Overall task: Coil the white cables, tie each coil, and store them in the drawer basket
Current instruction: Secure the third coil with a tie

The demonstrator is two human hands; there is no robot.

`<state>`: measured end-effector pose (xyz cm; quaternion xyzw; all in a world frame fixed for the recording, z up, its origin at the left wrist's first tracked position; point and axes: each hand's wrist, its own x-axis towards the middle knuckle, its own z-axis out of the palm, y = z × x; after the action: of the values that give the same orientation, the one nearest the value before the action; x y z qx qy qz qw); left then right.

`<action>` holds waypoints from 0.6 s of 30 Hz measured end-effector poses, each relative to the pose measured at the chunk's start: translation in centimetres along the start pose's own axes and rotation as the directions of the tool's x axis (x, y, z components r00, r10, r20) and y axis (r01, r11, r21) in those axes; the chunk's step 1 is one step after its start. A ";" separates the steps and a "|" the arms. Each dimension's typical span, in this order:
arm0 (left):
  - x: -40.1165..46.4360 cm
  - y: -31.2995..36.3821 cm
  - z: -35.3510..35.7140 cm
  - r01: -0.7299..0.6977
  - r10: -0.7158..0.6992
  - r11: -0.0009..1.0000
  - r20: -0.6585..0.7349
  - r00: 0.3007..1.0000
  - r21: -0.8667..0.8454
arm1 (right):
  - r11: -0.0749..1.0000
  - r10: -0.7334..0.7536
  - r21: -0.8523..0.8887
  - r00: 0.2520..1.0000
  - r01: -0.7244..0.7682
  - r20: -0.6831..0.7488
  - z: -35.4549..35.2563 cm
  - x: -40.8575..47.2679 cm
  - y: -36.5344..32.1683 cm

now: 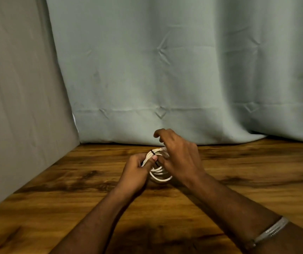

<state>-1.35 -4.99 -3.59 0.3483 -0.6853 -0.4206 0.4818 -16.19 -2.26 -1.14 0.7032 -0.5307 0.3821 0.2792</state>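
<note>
Fingers [153, 158] of the left hand [138, 169] pinch one white cable coil [160, 173]. Right hand [180, 156] grips it too, above the bench [55, 208]. One black tie [153, 153] wraps it.

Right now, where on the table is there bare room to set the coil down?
Bare wood lies left of the left hand toward the grey panel, and right of the right hand below the curtain. It is crowded only mid-table, where both hands hold the white coil.
</note>
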 end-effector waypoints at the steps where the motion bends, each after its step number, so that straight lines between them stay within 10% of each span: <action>1: 0.1 0.1 0.1 0.010 -0.010 1.000 -0.012 1.000 -0.023 | 0.995 -0.082 -0.057 0.996 0.080 -0.028 0.0 0.1 -0.3; 9: 0.5 -0.9 -0.6 0.010 -0.007 0.995 -0.028 1.000 0.101 | 0.864 -0.485 -0.120 0.872 0.489 0.065 0.5 0.4 0.2; 18: 1.0 -1.3 -1.1 -0.037 0.034 0.994 0.030 0.999 0.103 | 0.872 -0.490 0.009 0.871 0.490 0.032 0.5 0.1 1.1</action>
<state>-0.51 -6.64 -4.24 0.3547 -0.7190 -0.3806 0.4609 -17.14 -3.01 -1.36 0.8208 -0.3399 0.2876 0.3579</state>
